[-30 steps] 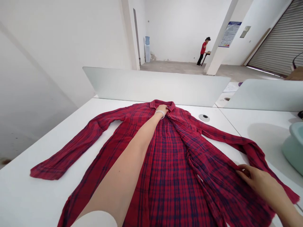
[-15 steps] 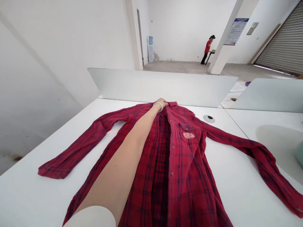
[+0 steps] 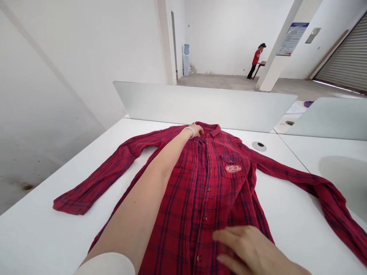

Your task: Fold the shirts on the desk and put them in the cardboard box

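Observation:
A red plaid flannel shirt (image 3: 208, 191) lies face up and buttoned on a white desk (image 3: 286, 206), its sleeves spread to both sides. My left arm reaches across it, with my left hand (image 3: 195, 130) on the shirt beside the collar (image 3: 211, 130). A pale bracelet circles that wrist. My right hand (image 3: 243, 250) lies flat on the lower front near the buttons, fingers apart, holding nothing. An embroidered patch marks the chest pocket (image 3: 233, 169). My forearm hides the shirt's left side.
Frosted divider panels (image 3: 200, 107) stand along the desk's far edge, with a round cable grommet (image 3: 259, 146) nearby. The desk's left edge drops to the floor. Far off, a person in a red shirt (image 3: 256, 61) stands at a small stand past a pillar (image 3: 275, 49).
The shirt's front panels now lie closed over the dark inner gap. My right hand has come back into view on the lower front. My left hand stays by the collar.

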The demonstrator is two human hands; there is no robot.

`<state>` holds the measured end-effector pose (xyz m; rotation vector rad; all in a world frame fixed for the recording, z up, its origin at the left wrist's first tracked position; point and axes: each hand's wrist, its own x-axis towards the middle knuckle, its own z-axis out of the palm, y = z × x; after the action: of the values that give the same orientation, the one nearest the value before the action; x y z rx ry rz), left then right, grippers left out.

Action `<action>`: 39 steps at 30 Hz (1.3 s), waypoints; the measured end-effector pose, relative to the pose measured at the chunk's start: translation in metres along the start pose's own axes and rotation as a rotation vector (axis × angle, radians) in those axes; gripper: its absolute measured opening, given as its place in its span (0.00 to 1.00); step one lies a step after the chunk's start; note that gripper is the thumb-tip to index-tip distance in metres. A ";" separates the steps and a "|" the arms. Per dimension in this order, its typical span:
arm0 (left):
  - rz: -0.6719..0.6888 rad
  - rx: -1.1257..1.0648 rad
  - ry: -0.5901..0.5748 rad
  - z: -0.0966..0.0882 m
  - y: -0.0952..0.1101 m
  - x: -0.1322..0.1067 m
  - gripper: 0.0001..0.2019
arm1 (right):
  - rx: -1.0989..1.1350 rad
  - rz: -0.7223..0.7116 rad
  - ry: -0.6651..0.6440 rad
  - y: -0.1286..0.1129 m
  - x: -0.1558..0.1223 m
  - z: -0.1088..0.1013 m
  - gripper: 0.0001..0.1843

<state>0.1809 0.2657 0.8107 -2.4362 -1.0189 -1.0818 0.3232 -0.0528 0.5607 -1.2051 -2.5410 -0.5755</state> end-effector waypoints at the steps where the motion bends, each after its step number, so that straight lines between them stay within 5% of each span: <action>1: 0.005 0.033 0.001 0.002 0.000 0.001 0.12 | -0.026 0.033 0.014 0.005 0.007 -0.003 0.11; 10: 0.053 0.182 0.171 0.024 0.002 0.015 0.10 | -0.110 0.109 -0.194 0.028 0.031 0.011 0.10; 15: 0.096 0.202 0.274 0.046 -0.002 0.005 0.15 | -0.013 0.020 -0.286 0.031 0.042 -0.019 0.12; 21: 0.104 0.170 0.411 0.044 0.001 -0.007 0.13 | 0.069 -0.009 0.049 0.096 0.116 -0.071 0.11; 25: 0.077 0.119 0.478 0.037 0.007 -0.047 0.13 | -0.117 0.100 0.382 0.164 0.185 -0.090 0.12; 28: 0.105 0.126 0.440 0.038 0.010 -0.094 0.13 | -0.267 0.194 0.451 0.200 0.225 -0.094 0.14; 32: 0.163 0.156 0.264 0.050 0.015 -0.137 0.20 | -0.422 0.225 0.392 0.217 0.255 -0.090 0.17; 35: 0.103 0.152 0.153 0.063 0.018 -0.143 0.27 | -0.462 0.237 0.366 0.218 0.266 -0.083 0.19; 39: 0.073 0.160 0.154 0.073 0.022 -0.140 0.27 | -0.507 0.274 0.342 0.219 0.276 -0.079 0.20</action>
<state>0.1698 0.2187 0.6590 -2.2090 -0.9235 -1.0993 0.3304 0.2235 0.7931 -1.4302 -1.9597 -1.2804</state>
